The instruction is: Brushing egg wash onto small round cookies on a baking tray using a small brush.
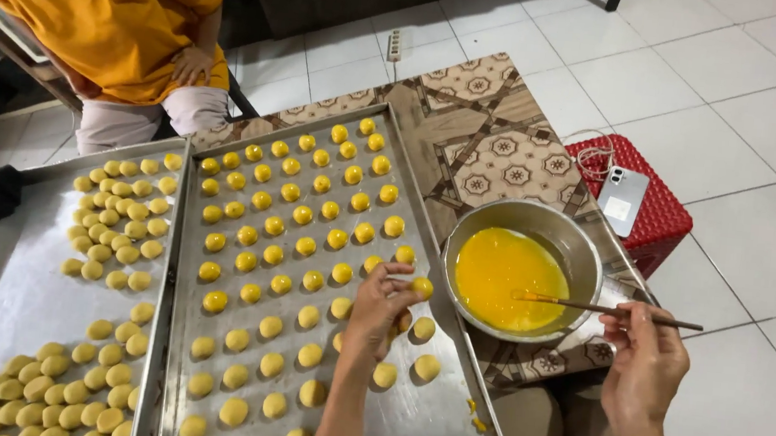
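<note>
A white tiled floor [759, 111] fills the right and top of the view, and a low counter with a brown patterned geometric top [494, 152] stands on it. A large rectangular steel baking tray [425, 421] covers most of the counter, its long right edge running beside the bowl; rows of small round dough balls sit on it, the far rows glossy yellow, the near rows paler and matt. A second steel tray [2, 285] lies against its left edge, holding clusters of pale dough balls. Beyond the trays' far edge stands another person in an orange shirt [105, 1], one hand at the hip. At the counter's right edge sits a round steel bowl of bright yellow egg wash [521, 269]. Past the counter's far right corner, a red plastic stool [659, 211] carries a silver phone [622, 198].

The left hand [379, 307] hovers over the large tray near its right edge, fingertips closed on one small yellow dough ball [421, 288]. The right hand [644, 366], off the counter's right edge, pinches the end of a thin wooden-handled brush [607, 309], whose tip dips into the egg wash
</note>
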